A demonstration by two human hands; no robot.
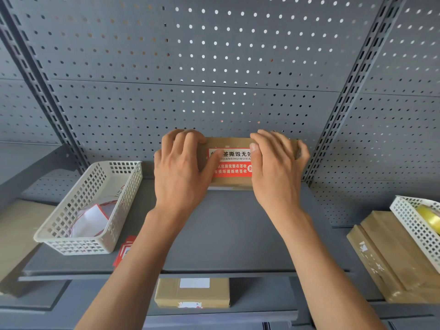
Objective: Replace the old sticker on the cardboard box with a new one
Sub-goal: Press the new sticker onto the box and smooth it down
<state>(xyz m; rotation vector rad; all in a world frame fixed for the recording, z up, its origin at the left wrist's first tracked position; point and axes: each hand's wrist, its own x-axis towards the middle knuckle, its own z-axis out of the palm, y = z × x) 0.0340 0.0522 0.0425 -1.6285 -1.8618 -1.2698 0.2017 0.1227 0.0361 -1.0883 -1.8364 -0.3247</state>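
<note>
A small cardboard box (228, 142) stands at the back of the grey shelf (226, 234), against the pegboard. A red and white sticker (234, 165) with Chinese print covers its front face. My left hand (178, 167) grips the box's left end, fingers curled over the top edge, thumb lying on the sticker's left part. My right hand (277, 163) holds the right end the same way, its thumb on the sticker's right edge. Both ends of the sticker are hidden under my hands.
A white perforated basket (59, 234) at the left holds peeled sticker scraps. Red stickers (125, 252) lie beside it. At the right, stacked cardboard boxes (390, 258) and another white basket (414, 225) with a yellow tape roll (431, 217). One more box (192, 292) sits on the lower shelf.
</note>
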